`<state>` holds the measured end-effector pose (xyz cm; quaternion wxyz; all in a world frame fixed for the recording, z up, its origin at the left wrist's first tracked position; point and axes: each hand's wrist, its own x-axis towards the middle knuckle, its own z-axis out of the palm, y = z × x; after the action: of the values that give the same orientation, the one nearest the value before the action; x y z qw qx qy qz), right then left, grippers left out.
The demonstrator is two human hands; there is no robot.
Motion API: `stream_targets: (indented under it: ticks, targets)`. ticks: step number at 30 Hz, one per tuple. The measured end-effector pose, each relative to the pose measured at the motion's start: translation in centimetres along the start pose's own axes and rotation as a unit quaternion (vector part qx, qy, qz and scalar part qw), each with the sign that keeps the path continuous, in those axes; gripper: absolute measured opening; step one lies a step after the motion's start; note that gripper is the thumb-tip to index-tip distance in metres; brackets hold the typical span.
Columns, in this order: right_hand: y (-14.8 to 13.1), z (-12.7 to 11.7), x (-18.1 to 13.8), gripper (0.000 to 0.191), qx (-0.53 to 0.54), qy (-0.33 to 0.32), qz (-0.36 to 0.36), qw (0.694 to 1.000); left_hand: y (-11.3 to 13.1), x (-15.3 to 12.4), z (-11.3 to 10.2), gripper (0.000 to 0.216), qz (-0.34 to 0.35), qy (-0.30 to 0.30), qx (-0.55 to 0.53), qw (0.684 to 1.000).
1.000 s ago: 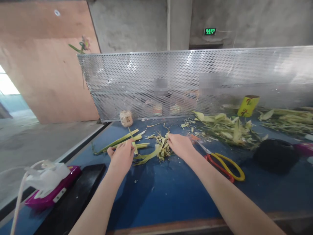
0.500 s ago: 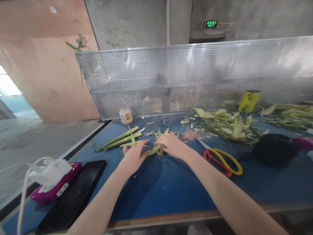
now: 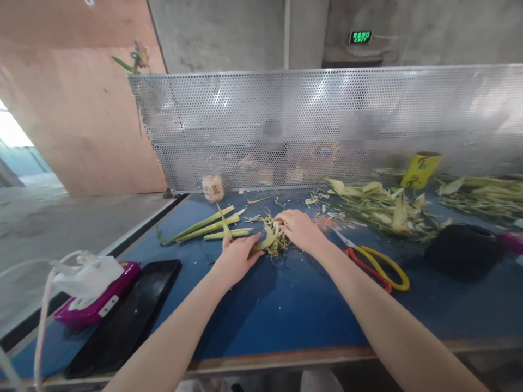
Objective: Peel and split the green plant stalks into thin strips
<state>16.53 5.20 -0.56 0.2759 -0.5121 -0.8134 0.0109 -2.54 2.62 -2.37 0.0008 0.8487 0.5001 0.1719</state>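
My left hand point(image 3: 239, 257) is closed, with a pale green husk strip point(image 3: 268, 237) pinched between its thumb and fingers. The strip's free end reaches over a small heap of shredded plant scraps point(image 3: 278, 249) on the blue tabletop. At the heap's right side, my right hand point(image 3: 303, 230) curls its fingers down into the scraps; its fingertips are partly hidden. Several green stalks point(image 3: 208, 224) lie just beyond my left hand, one narrow leaf point(image 3: 223, 220) standing up beside its fingers.
Scissors point(image 3: 373, 264) with red and yellow handles lie right of my right arm. Beyond are corn husks point(image 3: 379, 207), a yellow roll point(image 3: 420, 170) and a dark round object point(image 3: 463, 250). Left are a black tablet-like slab point(image 3: 126, 316) and purple power strip point(image 3: 98, 296). A perforated metal screen point(image 3: 237, 130) backs the table.
My right hand has come away from the husk strip, onto the scraps. My left hand has moved slightly right with the strip, laying its end over the heap. The view has shifted a little.
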Motion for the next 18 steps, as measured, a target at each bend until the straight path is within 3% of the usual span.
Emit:
stream_targets:
  ticks: [6,11,13,15,16,18]
  targets:
    - [0.7,-0.3,0.2,0.024,0.106,0.043,0.141,0.983,-0.1,0.4,0.1,0.037,-0.013,0.009,-0.008,1.000]
    - [0.1,-0.9,0.1,0.051,0.186,-0.040,0.193,0.963,-0.5,0.5,-0.5,0.036,-0.057,0.101,-0.051,0.992]
    - [-0.6,-1.1,0.0,0.054,0.281,-0.110,0.226,0.926,-0.4,0.4,-0.6,0.036,-0.040,0.146,-0.040,0.988]
    - [-1.2,-1.1,-0.1,0.050,0.404,-0.160,0.249,0.866,-0.3,0.2,-0.6,0.035,0.001,0.179,-0.021,0.984]
    - [-1.5,-1.1,-0.2,0.047,0.453,-0.162,0.250,0.840,-0.2,0.1,-0.6,0.034,0.024,0.188,-0.012,0.982]
    - [-1.8,-0.9,-0.2,0.038,0.501,-0.135,0.241,0.820,-0.1,0.0,-0.4,0.034,0.065,0.187,0.002,0.980]
